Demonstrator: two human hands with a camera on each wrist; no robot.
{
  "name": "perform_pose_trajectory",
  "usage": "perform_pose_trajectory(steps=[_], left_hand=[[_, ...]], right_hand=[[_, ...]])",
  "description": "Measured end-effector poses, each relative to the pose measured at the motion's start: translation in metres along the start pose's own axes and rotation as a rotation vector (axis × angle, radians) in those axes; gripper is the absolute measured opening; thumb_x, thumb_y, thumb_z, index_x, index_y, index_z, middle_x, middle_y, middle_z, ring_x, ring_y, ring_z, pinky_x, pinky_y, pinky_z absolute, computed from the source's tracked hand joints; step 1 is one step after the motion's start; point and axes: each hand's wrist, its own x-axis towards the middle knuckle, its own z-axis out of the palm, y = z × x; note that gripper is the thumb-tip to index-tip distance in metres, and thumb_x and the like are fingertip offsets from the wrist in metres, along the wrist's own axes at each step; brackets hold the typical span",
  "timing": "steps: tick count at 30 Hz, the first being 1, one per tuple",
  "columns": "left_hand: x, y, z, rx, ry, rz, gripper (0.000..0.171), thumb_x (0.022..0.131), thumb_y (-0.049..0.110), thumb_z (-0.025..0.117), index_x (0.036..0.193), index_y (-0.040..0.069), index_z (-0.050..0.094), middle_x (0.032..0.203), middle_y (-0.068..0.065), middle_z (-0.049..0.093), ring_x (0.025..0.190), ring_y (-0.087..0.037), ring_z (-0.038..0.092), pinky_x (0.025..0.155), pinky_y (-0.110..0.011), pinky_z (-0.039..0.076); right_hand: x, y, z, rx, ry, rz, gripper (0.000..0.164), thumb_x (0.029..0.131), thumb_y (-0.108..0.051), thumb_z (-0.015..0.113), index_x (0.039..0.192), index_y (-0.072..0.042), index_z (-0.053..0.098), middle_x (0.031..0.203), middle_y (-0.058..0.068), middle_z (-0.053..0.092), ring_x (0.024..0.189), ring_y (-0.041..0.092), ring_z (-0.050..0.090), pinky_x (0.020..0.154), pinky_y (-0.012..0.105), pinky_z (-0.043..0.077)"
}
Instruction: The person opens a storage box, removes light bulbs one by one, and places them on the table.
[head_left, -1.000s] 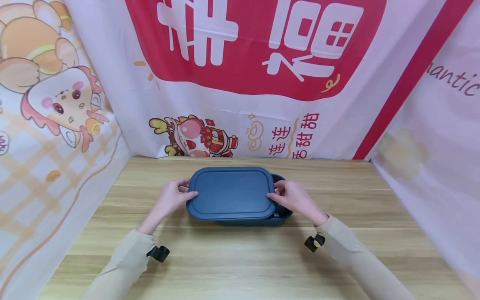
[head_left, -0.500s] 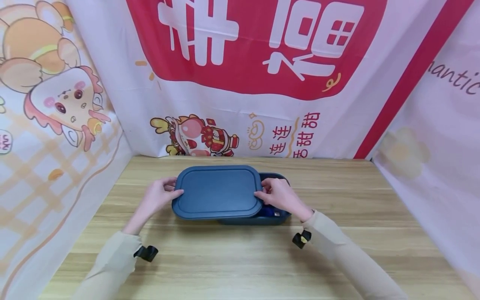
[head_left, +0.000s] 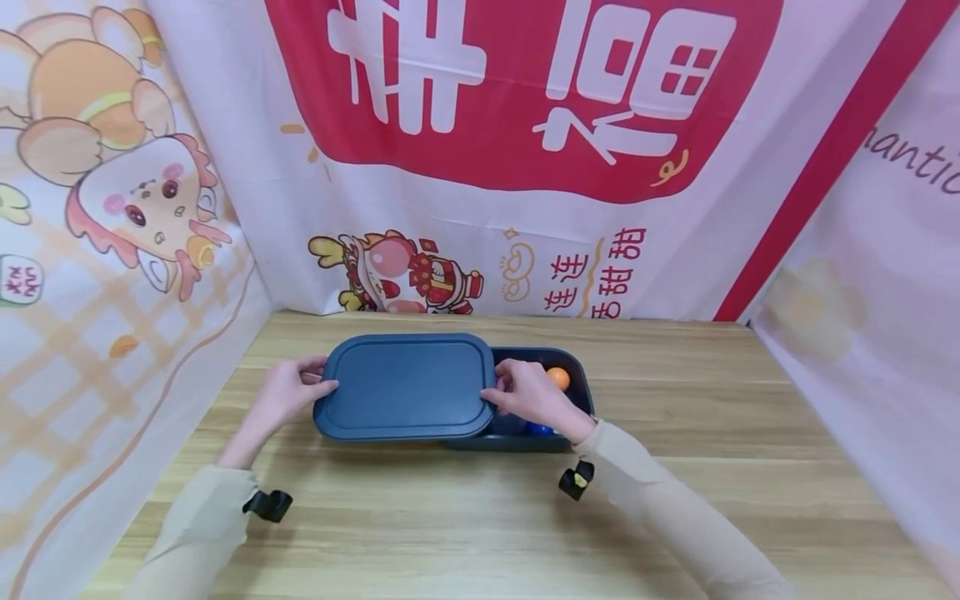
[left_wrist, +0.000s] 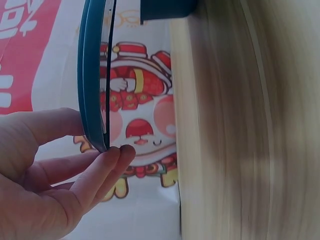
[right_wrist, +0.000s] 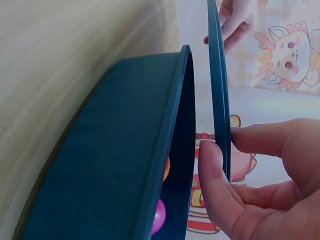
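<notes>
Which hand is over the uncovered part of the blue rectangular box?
Your right hand, gripping the flat blue lid by its right end; your left hand grips the other end, left of the box.

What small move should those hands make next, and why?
Probably carry the lid leftward, clear of the box: the left hand and right hand pinch its opposite ends, a gap shows beneath it, and it hides the box's left part.
</notes>
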Motion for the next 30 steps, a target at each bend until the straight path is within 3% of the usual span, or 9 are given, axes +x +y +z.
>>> perform_pose_trajectory(steps=[13, 18, 22, 24, 28, 30], left_hand=[[-0.002, -0.023, -0.025, 0.03, 0.019, -0.011, 0.051, 0.094, 0.017, 0.065, 0.131, -0.016, 0.054, 0.123, -0.036, 0.062, 0.107, -0.047, 0.065, 0.085, -0.05, 0.059], [-0.003, -0.032, -0.035, 0.047, 0.059, 0.011, 0.047, 0.093, 0.015, 0.066, 0.127, -0.016, 0.057, 0.118, -0.036, 0.065, 0.103, -0.047, 0.067, 0.082, -0.049, 0.059], [-0.005, -0.041, -0.042, 0.043, 0.054, -0.002, 0.047, 0.093, 0.014, 0.065, 0.127, -0.017, 0.057, 0.117, -0.037, 0.065, 0.102, -0.047, 0.067, 0.082, -0.049, 0.059], [-0.006, -0.046, -0.046, 0.042, 0.051, -0.012, 0.047, 0.093, 0.014, 0.065, 0.127, -0.018, 0.056, 0.117, -0.038, 0.064, 0.103, -0.048, 0.067, 0.08, -0.046, 0.06], [-0.008, -0.054, -0.055, 0.034, 0.062, -0.023, 0.047, 0.093, 0.011, 0.064, 0.126, -0.021, 0.054, 0.117, -0.04, 0.062, 0.103, -0.05, 0.065, 0.07, -0.027, 0.058], [-0.01, -0.058, -0.058, 0.03, 0.071, -0.03, 0.046, 0.093, 0.009, 0.063, 0.126, -0.022, 0.053, 0.117, -0.041, 0.062, 0.104, -0.051, 0.065, 0.07, -0.026, 0.057]], right_hand=[[0.02, -0.026, 0.017, 0.018, -0.011, -0.024, 0.028, 0.092, -0.02, 0.071, 0.107, 0.002, 0.063, 0.077, 0.007, 0.067, 0.063, 0.013, 0.071, 0.058, 0.019, 0.055], [0.027, -0.037, 0.024, 0.035, -0.023, -0.007, 0.027, 0.092, -0.02, 0.071, 0.106, 0.002, 0.063, 0.077, 0.009, 0.068, 0.067, 0.018, 0.074, 0.054, 0.017, 0.051], [0.034, -0.044, 0.032, 0.024, -0.031, -0.002, 0.029, 0.092, -0.022, 0.071, 0.108, 0.001, 0.063, 0.076, 0.008, 0.068, 0.069, 0.021, 0.075, 0.055, 0.016, 0.048], [0.037, -0.048, 0.038, 0.037, -0.037, 0.006, 0.029, 0.092, -0.022, 0.071, 0.108, 0.001, 0.062, 0.078, 0.007, 0.068, 0.07, 0.02, 0.075, 0.057, 0.015, 0.05], [0.044, -0.054, 0.05, 0.096, -0.04, 0.02, 0.03, 0.092, -0.022, 0.072, 0.11, 0.0, 0.061, 0.082, 0.007, 0.067, 0.07, 0.018, 0.075, 0.063, 0.018, 0.057], [0.047, -0.057, 0.056, 0.123, -0.037, 0.02, 0.03, 0.092, -0.021, 0.072, 0.11, 0.0, 0.061, 0.083, 0.008, 0.067, 0.069, 0.016, 0.075, 0.066, 0.021, 0.059]])
